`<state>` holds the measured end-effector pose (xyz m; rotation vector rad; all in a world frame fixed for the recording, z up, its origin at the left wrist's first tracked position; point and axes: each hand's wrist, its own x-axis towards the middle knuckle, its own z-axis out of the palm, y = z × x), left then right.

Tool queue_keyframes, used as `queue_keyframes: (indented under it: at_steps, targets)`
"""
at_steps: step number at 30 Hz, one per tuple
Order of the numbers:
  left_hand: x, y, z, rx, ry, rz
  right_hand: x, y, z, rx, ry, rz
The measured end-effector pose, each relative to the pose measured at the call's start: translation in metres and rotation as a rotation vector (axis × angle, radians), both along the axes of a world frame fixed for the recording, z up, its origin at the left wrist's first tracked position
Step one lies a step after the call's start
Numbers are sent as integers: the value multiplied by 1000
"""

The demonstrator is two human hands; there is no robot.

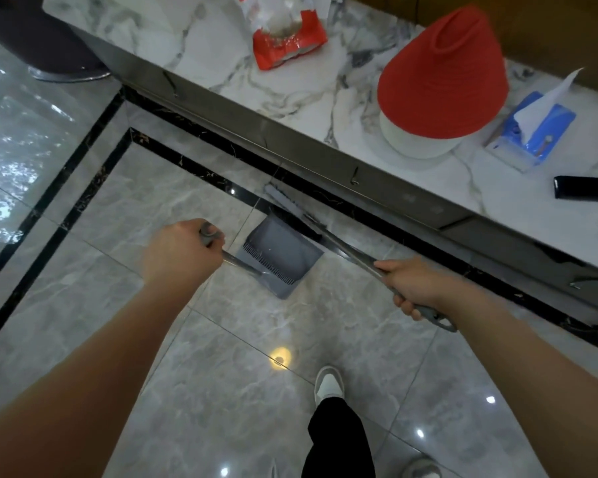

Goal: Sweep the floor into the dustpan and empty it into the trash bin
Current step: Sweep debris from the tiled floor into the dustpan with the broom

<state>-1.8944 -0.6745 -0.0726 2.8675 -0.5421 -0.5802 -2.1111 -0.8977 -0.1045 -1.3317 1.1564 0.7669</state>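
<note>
The left hand (180, 250) curls its fingers round the grey plastic dustpan's (280, 257) metal handle. The right hand (411, 286) grips the grey broom (325, 236), bristles at the pan's mouth near the marble counter's (290, 98) edge

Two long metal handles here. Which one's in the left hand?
The dustpan handle, gripped by the left hand at its top; the right hand holds the broom handle.

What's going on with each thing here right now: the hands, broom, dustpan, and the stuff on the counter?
Left hand: grips the dustpan handle.
Right hand: grips the broom handle.
Dustpan: on the floor, mouth toward the broom.
Broom: head down at the dustpan's far edge.
Tissue box: open, a tissue sticking up.
Red bag: lying on the counter, torn open.
</note>
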Motion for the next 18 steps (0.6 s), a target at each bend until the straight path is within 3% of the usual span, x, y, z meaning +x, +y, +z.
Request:
queue_keyframes:
  at_steps: [6, 10, 13, 18]
  targets:
    - [-14, 3, 4, 4, 2, -15, -26, 18, -4, 249, 31, -69]
    - [-25, -3, 8, -5, 45, -35, -51, 9, 8, 290, -1, -190]
    - [-37, -5, 11, -6, 65, -58, -72, -3, 24, 182, -38, -217]
    - [-59, -14, 14, -25, 106, -161, -115, -17, 42, -108, -53, -72]
